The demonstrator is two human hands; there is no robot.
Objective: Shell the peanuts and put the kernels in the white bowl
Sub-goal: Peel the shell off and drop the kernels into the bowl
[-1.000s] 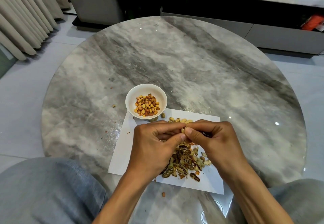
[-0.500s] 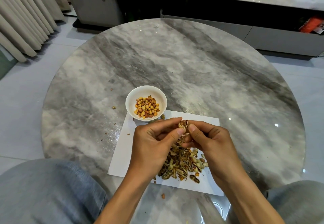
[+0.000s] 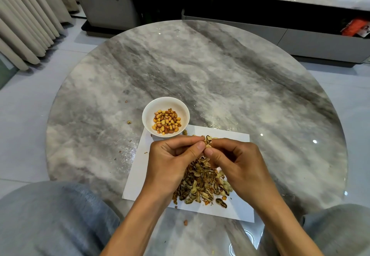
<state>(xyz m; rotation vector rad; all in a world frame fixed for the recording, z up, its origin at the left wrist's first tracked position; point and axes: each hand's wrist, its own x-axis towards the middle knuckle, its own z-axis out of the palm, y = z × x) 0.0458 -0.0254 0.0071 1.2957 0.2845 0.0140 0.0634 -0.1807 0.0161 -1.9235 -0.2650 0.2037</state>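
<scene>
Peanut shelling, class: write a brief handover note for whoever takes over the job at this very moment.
Left hand and right hand: both pinch one cracked peanut above the white paper sheet.
White bowl: at the sheet's far left corner, holding a layer of kernels.
Empty shells: piled on the sheet under the hands.
Done: many peanuts shelled.
Left: open this one, drop its kernels in the bowl.

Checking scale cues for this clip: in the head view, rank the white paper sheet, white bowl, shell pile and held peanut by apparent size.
1. white paper sheet
2. shell pile and white bowl: similar, unranked
3. peanut, pinched by both hands
</scene>
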